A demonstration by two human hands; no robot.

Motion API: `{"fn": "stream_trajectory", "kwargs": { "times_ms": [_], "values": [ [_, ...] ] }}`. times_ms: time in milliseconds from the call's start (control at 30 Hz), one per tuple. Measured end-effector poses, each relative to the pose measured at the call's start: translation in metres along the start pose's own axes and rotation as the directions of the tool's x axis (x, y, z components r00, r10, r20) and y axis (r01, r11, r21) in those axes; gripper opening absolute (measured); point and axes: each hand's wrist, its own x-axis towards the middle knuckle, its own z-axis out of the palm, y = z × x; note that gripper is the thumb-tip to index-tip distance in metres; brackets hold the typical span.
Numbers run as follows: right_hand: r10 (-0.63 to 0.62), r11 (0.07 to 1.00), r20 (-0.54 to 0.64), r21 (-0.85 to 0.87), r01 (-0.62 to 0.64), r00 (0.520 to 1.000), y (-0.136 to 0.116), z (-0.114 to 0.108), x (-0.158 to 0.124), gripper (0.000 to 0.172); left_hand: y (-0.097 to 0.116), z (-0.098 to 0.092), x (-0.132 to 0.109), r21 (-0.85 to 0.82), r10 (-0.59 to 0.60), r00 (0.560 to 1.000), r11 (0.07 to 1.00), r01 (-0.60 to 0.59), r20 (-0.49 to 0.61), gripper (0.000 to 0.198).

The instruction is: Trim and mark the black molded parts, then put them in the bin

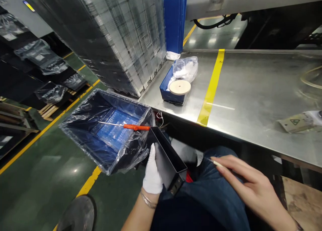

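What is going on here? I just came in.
A seated person holds a narrow black open box in the white-gloved left hand, and the bare right hand holds a thin white-tipped stick. An orange-handled screwdriver lies in a plastic-lined bin nearby. A blue tray with a wooden disc sits on the steel table.

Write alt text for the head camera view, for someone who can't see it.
A white-gloved left hand holds a narrow black tray above the person's lap, while the bare right hand pinches a thin pale stick. Beside them, an orange-handled screwdriver lies across a plastic-lined bin, next to a steel table.
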Motion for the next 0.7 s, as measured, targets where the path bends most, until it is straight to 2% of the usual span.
{"fn": "stream_trajectory", "kwargs": {
  "times_ms": [100, 167, 300, 367, 400, 467, 600, 700],
  "values": [
    [-0.002, 0.993, 0.259, 0.112, -0.028, 0.966, -0.011, 0.000, -0.005, 0.016, 0.005, 0.003, -0.002, -0.256, -0.096, 0.995, 0.962, 0.096, 0.011, 0.083],
    [0.009, 0.986, 0.376, 0.153, -0.071, 0.927, -0.016, 0.004, -0.008, 0.021, 0.008, 0.006, -0.005, -0.393, -0.143, 0.990, 0.909, 0.139, 0.021, 0.076],
    [-0.011, 0.983, 0.521, 0.162, -0.086, 0.853, -0.020, 0.006, -0.011, 0.030, 0.014, 0.007, -0.007, -0.503, -0.180, 0.984, 0.850, 0.158, 0.004, 0.066],
    [-0.006, 0.982, 0.554, 0.162, -0.101, 0.833, -0.021, 0.004, -0.012, 0.030, 0.016, 0.003, -0.005, -0.527, -0.186, 0.983, 0.836, 0.152, -0.012, 0.061],
    [0.006, 0.979, 0.543, 0.166, -0.115, 0.840, -0.020, 0.004, -0.012, 0.030, 0.015, -0.001, -0.004, -0.537, -0.164, 0.986, 0.835, 0.122, -0.031, 0.059],
    [0.050, 0.974, 0.461, 0.174, -0.146, 0.886, -0.019, 0.004, -0.011, 0.029, 0.009, -0.009, -0.002, -0.535, -0.086, 0.996, 0.843, 0.052, -0.039, 0.055],
    [0.098, 0.978, 0.136, 0.172, -0.120, 0.986, -0.014, 0.018, 0.003, 0.020, -0.017, -0.017, 0.000, -0.446, -0.022, 0.990, 0.892, 0.081, 0.137, 0.050],
    [0.059, 0.980, -0.027, 0.191, -0.053, 0.998, -0.013, 0.035, 0.017, 0.015, -0.034, -0.009, -0.003, -0.398, 0.029, 0.976, 0.915, 0.061, 0.217, 0.054]
  ]
}}
